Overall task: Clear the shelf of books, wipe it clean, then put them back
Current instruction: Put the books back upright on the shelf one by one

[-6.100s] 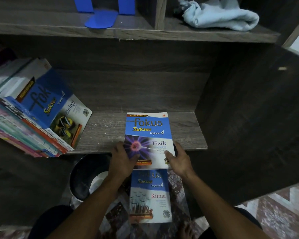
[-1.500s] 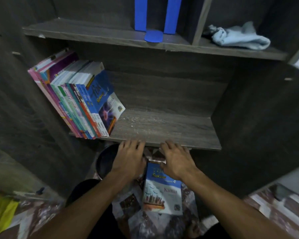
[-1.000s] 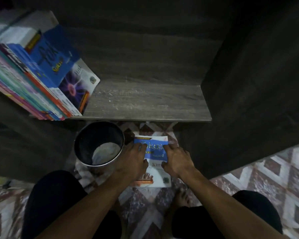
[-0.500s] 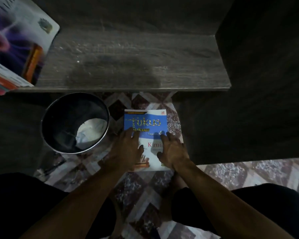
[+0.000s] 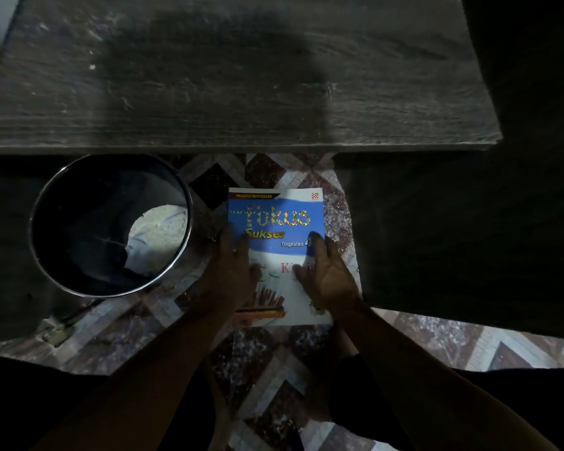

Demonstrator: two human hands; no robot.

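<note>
Kimia textbook (image 5: 284, 222) on floor (image 5: 274, 369), now under spread left hand (image 5: 232, 271) and right hand (image 5: 329, 275); Fizik volume already reshelved, probably last return.

- Blue "Fokus Sukses" book (image 5: 275, 222) lay cover-up on the patterned tile floor (image 5: 274, 369), in front of the shelf (image 5: 241, 92).
- Left hand (image 5: 232, 271) lay over its left edge and right hand (image 5: 328, 275) over its right edge, thumbs on the cover.
- Metal bin (image 5: 109, 222) stood just left of the book, something white inside.
</note>
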